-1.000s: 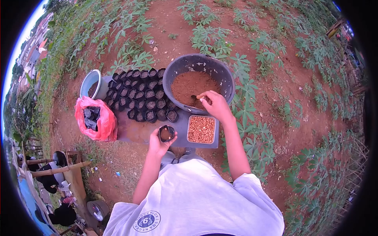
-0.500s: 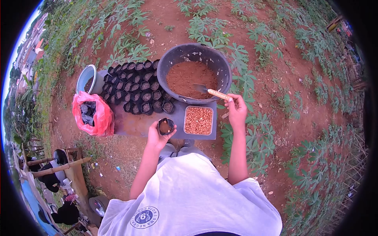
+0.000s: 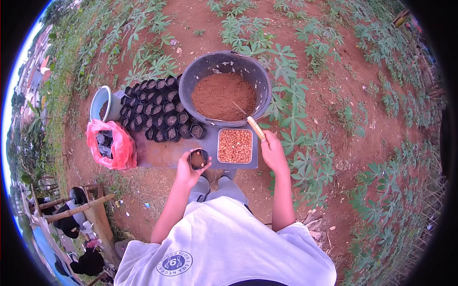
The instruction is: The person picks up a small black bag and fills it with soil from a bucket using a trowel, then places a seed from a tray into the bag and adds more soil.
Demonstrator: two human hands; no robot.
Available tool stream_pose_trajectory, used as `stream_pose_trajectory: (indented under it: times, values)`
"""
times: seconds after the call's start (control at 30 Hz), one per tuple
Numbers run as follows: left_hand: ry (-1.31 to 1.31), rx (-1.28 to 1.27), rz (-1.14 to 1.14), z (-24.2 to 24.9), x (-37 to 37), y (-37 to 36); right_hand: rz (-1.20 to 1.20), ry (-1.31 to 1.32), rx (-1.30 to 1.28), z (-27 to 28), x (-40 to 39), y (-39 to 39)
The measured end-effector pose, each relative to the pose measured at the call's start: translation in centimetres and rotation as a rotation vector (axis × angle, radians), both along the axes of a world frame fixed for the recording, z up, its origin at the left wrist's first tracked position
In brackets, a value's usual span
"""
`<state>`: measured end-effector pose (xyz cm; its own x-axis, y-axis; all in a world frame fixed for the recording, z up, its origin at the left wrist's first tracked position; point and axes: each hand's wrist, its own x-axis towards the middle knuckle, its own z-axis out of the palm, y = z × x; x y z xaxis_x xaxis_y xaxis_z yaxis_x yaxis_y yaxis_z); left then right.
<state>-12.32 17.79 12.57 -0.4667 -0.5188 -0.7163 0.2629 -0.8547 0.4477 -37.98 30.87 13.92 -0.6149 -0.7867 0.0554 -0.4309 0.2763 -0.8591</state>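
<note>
A small black soil-filled nursery bag (image 3: 198, 158) sits gripped in the left hand (image 3: 188, 169) above the grey tabletop (image 3: 157, 153); the right hand (image 3: 273, 151) clamps a wooden-handled trowel (image 3: 252, 125) over the big black soil tub (image 3: 224, 88).

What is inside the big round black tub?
The big round black tub holds reddish-brown soil, with a wooden-handled trowel's blade resting on it. The tub's bottom is covered.

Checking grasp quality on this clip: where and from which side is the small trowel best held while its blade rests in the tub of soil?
By the wooden handle, from the near right side, as the right hand does. The handle slants out over the tub rim toward the person; the blade lies in the soil.
</note>
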Motion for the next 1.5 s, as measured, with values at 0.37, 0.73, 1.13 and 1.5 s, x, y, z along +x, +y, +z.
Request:
stream_pose_trajectory:
  times: [0.37, 0.73, 1.13, 1.5]
  values:
    - [0.007, -0.018, 0.03, 0.9, 2.6, 0.1, -0.183, -0.315, -0.087, -2.9, 2.0, -0.6]
    - [0.175, 0.066, 0.119, -0.5, 8.9, -0.7, -0.157, -0.842, -0.391, 0.7, 8.9, -0.7]
    - [0.264, 0.012, 0.12, -0.8, 21.9, -1.2, 0.16, -1.34, -0.334, -0.4, 26.9, -0.1]
    - [0.26, 0.059, 0.262, -2.5, 33.5, -0.6, 0.337, -1.384, -0.243, -1.9, 37.1, -4.2]
